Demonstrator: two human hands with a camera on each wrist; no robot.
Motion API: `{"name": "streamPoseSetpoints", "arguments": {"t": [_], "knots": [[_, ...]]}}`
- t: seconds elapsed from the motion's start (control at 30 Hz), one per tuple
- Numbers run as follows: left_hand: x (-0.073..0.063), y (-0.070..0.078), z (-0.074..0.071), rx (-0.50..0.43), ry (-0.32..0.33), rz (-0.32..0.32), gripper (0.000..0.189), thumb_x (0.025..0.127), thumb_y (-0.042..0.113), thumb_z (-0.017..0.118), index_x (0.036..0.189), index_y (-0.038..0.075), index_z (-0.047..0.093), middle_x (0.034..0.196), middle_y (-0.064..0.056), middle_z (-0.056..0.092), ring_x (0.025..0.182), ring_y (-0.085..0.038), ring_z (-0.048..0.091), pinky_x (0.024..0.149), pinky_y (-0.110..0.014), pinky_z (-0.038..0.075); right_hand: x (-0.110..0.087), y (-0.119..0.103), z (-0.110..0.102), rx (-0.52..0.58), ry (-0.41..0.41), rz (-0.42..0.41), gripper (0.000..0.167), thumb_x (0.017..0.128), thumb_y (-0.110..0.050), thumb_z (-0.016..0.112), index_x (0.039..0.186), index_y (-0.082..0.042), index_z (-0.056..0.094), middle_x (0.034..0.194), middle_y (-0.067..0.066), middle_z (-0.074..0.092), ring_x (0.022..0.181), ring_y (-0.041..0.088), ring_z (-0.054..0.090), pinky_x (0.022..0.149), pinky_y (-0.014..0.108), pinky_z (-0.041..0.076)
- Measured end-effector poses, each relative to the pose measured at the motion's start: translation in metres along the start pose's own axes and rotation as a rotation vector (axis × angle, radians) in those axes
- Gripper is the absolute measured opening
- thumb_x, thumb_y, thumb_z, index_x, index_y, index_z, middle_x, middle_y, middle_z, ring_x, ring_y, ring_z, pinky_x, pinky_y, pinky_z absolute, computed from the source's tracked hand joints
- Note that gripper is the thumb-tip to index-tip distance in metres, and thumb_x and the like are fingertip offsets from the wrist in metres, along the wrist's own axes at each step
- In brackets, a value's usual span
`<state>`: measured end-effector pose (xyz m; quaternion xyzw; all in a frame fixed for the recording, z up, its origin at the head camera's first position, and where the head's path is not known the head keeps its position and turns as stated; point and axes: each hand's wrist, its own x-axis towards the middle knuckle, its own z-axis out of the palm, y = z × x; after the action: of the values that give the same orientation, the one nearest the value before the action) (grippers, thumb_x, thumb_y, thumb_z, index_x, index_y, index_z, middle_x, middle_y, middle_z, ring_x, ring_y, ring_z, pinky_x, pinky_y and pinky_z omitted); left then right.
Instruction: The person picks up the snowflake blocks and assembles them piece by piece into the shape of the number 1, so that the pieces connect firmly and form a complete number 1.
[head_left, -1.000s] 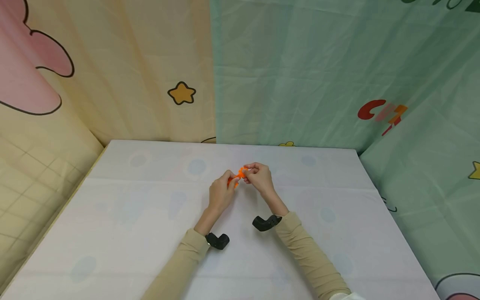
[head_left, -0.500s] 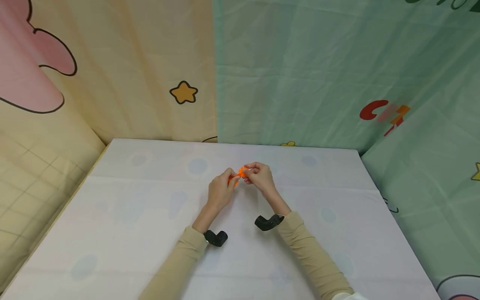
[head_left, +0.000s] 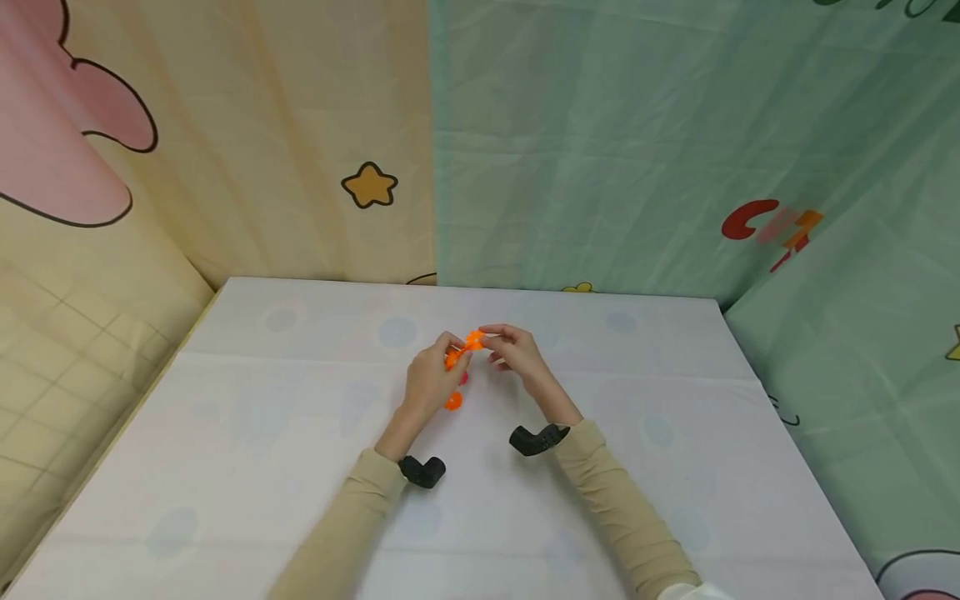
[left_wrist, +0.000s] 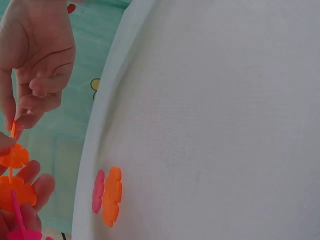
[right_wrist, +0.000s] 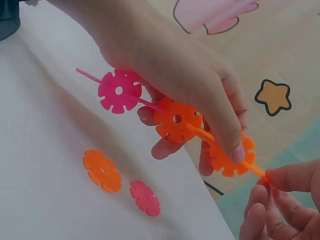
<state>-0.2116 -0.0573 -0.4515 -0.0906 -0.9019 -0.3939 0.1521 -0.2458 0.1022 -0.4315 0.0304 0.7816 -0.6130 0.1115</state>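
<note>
My left hand (head_left: 431, 377) holds a chain of notched, flower-like interlocking plastic discs above the table. In the right wrist view the chain includes a pink disc (right_wrist: 108, 96), an orange disc (right_wrist: 167, 129) and another orange disc (right_wrist: 227, 162) under the left thumb; further discs sit edge-on between them. My right hand (head_left: 517, 354) pinches the far orange end disc (head_left: 474, 340) between thumb and finger. Below the hands, a loose orange disc (right_wrist: 102, 171) and a loose pink disc (right_wrist: 145, 198) lie apart on the table. Fingers partly cover the joints.
A white cloth with pale dots covers the table (head_left: 300, 467). Its far edge stands close to the hanging yellow and green curtains (head_left: 600, 150). Black wrist cameras (head_left: 538, 440) sit on both wrists.
My left hand has shifted left and slightly nearer, uncovering the loose orange and pink discs. My right hand's fingers have straightened a little, and more of the orange end disc shows.
</note>
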Motion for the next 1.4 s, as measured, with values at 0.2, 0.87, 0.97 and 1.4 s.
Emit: {"name": "streamPoseSetpoints", "arguments": {"t": [0.2,0.87,0.97,1.4], "knots": [[0.000,-0.008,-0.002,-0.006,-0.015,-0.018,0.026,0.087,0.027,0.069,0.106,0.010,0.062,0.096,-0.012,0.071,0.058,-0.020,0.056,0.053,-0.026,0.042,0.001,0.003,0.005,0.013,0.003,0.000,0.030,0.092,-0.024,0.064,0.119,-0.011,0.065,0.105,0.013,0.070,0.082,0.034,0.062,0.060,0.021,0.049],[0.010,-0.025,-0.015,0.142,0.009,0.018,0.028,0.086,0.028,0.071,0.108,0.012,0.065,0.092,-0.010,0.072,0.064,-0.024,0.062,0.058,-0.031,0.051,0.007,0.012,0.016,-0.021,-0.015,-0.029,0.034,0.091,-0.020,0.065,0.123,-0.010,0.059,0.103,0.017,0.068,0.069,0.023,0.061,0.058,0.020,0.050],[0.014,-0.027,-0.017,0.130,0.010,-0.003,0.027,0.087,0.027,0.070,0.108,0.011,0.065,0.092,-0.011,0.072,0.064,-0.023,0.062,0.059,-0.031,0.051,0.009,0.015,0.017,-0.078,-0.043,-0.011,0.036,0.089,-0.017,0.068,0.123,-0.010,0.059,0.099,0.013,0.067,0.067,0.016,0.061,0.059,0.021,0.051],[0.031,-0.031,-0.023,0.142,0.019,-0.056,0.027,0.089,0.032,0.067,0.108,0.012,0.064,0.092,-0.010,0.070,0.063,-0.024,0.058,0.058,-0.029,0.046,0.017,0.020,0.020,-0.222,-0.123,-0.070,0.036,0.083,-0.014,0.073,0.117,-0.007,0.062,0.104,0.013,0.066,0.070,0.016,0.061,0.059,0.021,0.049]]}}
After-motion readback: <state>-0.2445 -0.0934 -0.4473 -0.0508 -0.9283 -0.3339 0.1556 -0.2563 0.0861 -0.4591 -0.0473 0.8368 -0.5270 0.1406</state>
